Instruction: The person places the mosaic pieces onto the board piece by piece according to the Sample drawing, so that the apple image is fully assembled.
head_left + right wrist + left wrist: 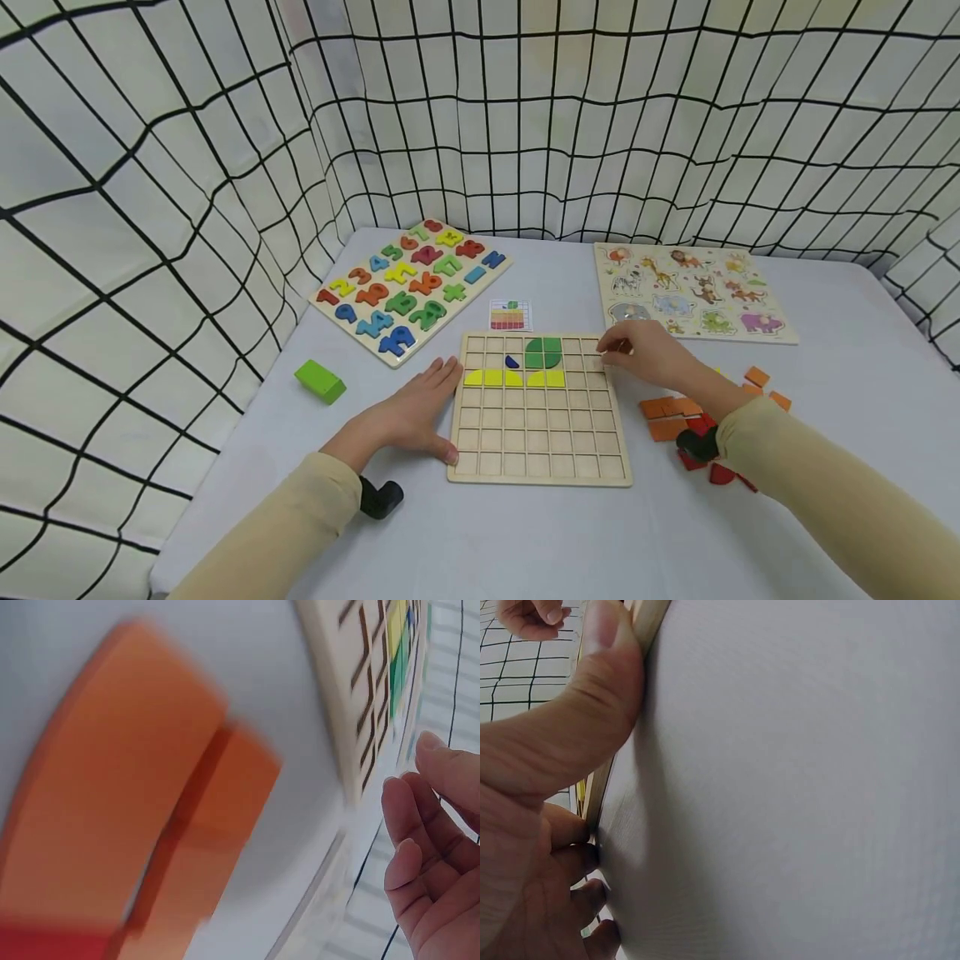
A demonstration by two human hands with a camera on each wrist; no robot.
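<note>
I've L hand (411, 415) spread along grid board (537, 442), best braced firm; R hand (647, 354) bent, can't tell if holding anything

Left hand (411, 412): thumb (441, 448) set well apart from the fingers (435, 377). Right hand (647, 353): fingers loosely bent, thumb near their tips. Both sleeved forearms (832, 496) extend forward, angled inward.
</note>
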